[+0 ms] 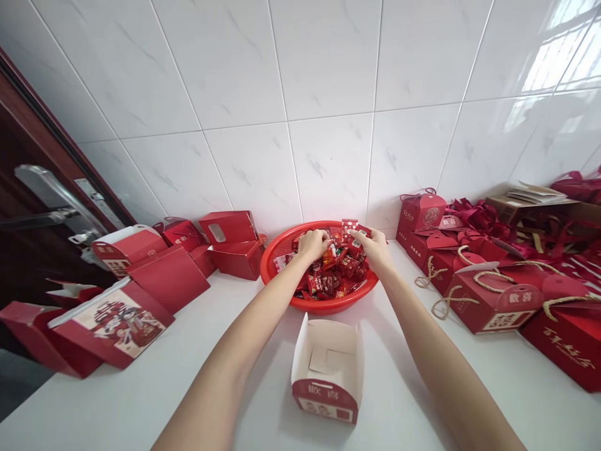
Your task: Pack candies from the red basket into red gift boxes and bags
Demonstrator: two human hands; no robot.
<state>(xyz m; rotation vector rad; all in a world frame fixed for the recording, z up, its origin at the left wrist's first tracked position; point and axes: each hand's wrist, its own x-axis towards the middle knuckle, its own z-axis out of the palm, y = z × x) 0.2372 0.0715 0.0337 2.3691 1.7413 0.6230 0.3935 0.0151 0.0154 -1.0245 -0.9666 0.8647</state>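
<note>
Both my hands are over a red plastic basket point(323, 305) heaped with wrapped candies point(331, 282). My left hand point(313, 244) is closed with its fingertips pinched down at the candies; what it holds, if anything, is hidden. At the basket's far right, my right hand point(373, 246) grips a red candy packet point(349, 227) with white dots between thumb and fingers. Nearer to me, between my forearms, stands an open red gift box point(327, 391) with a white inside; its bottom flaps show and no candy is visible in it.
Red boxes point(235, 244), some with lids raised, stand on the left of the white table point(206, 388). Closed gift boxes point(498, 297) with rope handles crowd the right side. A tiled wall point(328, 163) rises behind the basket, and a door handle point(61, 194) is at far left.
</note>
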